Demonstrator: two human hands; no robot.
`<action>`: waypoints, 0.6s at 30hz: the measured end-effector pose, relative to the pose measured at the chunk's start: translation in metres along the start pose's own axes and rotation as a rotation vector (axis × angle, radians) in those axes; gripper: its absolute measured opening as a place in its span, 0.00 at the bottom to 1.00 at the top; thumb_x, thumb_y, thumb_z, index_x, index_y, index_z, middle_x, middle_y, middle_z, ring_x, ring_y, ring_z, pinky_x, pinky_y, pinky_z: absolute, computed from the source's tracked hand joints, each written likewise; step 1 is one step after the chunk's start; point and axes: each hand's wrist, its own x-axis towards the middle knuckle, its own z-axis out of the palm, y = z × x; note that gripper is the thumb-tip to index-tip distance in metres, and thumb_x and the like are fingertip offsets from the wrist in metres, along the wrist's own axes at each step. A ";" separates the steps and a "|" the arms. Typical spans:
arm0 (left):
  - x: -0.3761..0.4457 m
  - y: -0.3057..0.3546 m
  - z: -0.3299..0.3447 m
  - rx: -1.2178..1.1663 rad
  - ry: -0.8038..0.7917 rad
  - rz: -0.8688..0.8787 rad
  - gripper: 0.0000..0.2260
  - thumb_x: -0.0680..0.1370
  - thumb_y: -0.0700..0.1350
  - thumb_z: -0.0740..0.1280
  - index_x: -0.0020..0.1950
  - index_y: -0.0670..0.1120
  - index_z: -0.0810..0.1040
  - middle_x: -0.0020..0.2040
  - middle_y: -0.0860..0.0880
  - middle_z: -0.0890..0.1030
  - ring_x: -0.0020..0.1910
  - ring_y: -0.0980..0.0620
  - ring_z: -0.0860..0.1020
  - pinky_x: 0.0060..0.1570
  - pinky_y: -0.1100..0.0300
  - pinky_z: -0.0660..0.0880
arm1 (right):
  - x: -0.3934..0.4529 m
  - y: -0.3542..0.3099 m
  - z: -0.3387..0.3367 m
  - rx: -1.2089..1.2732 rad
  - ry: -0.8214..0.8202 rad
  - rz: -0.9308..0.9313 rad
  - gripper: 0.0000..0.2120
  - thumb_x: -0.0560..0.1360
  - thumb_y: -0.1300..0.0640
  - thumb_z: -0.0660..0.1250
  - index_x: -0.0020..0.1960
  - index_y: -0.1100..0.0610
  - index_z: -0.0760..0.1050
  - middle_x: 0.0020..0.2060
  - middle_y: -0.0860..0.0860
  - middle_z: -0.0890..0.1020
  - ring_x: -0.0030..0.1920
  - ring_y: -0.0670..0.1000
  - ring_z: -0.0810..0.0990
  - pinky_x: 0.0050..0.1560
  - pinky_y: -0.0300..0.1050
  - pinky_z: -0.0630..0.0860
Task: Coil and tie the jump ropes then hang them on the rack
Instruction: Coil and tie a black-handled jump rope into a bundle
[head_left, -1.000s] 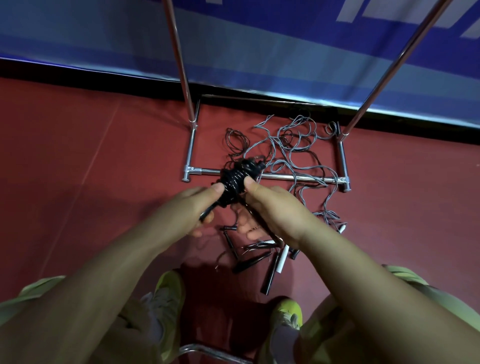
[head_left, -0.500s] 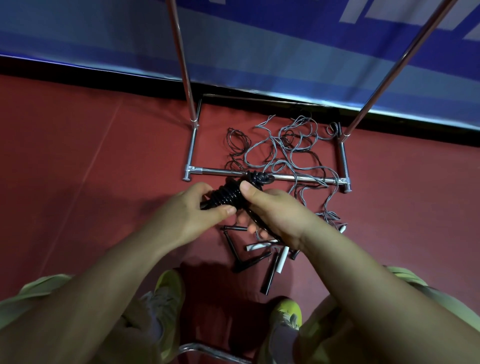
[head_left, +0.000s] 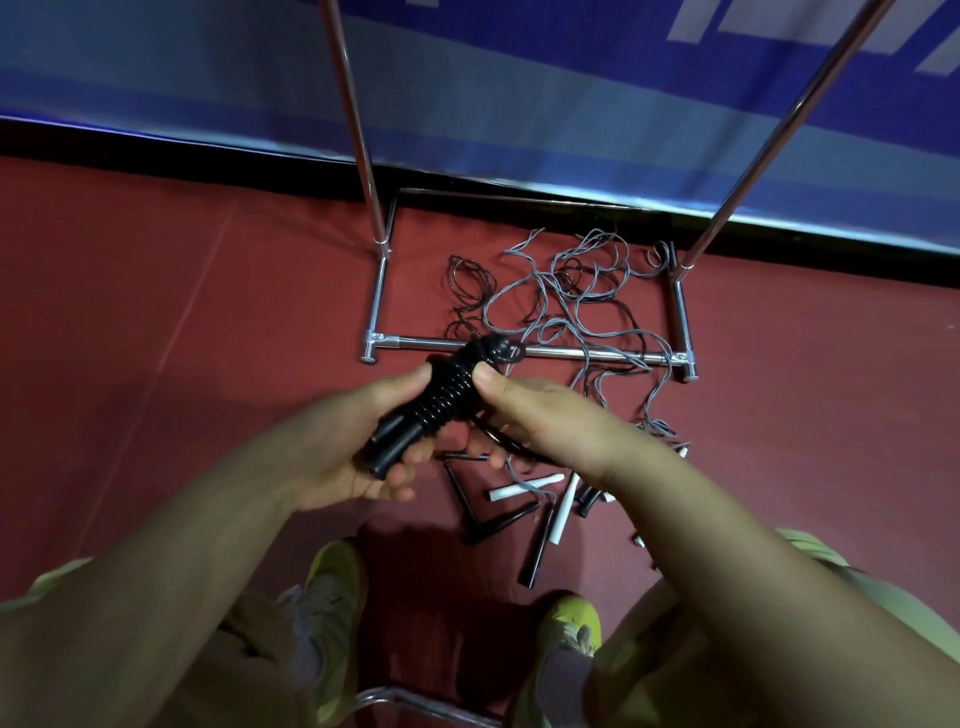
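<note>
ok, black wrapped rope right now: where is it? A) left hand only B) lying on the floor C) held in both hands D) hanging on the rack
C: the left hand grips the handle end and the right hand pinches the coils of the black jump rope, above the floor.

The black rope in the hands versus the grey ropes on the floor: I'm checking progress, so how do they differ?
The black rope is wound in tight coils around its handles; the grey ropes sprawl in loose tangled loops. The black rope is held off the floor by the left hand and the right hand; the grey ropes lie on the floor across the rack base. Neither hangs on the rack yet.
</note>
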 end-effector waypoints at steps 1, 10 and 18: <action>0.003 -0.002 0.001 0.038 0.042 0.022 0.24 0.66 0.64 0.60 0.43 0.42 0.74 0.26 0.50 0.71 0.21 0.55 0.68 0.27 0.61 0.72 | 0.000 0.000 0.001 -0.034 0.005 0.050 0.23 0.79 0.39 0.52 0.48 0.55 0.76 0.31 0.47 0.80 0.28 0.45 0.76 0.34 0.40 0.71; 0.015 -0.013 0.003 0.415 0.292 0.280 0.12 0.79 0.51 0.63 0.39 0.46 0.74 0.31 0.47 0.76 0.24 0.54 0.74 0.25 0.65 0.71 | 0.004 0.005 0.000 -0.169 0.143 0.152 0.25 0.79 0.38 0.55 0.35 0.57 0.74 0.23 0.49 0.72 0.21 0.46 0.70 0.27 0.36 0.69; 0.019 -0.020 -0.007 0.733 0.490 0.375 0.20 0.69 0.66 0.64 0.51 0.53 0.75 0.39 0.53 0.80 0.38 0.50 0.79 0.47 0.49 0.77 | 0.009 0.009 0.008 -0.010 0.218 0.107 0.26 0.76 0.36 0.58 0.29 0.54 0.69 0.20 0.46 0.66 0.19 0.45 0.62 0.24 0.37 0.60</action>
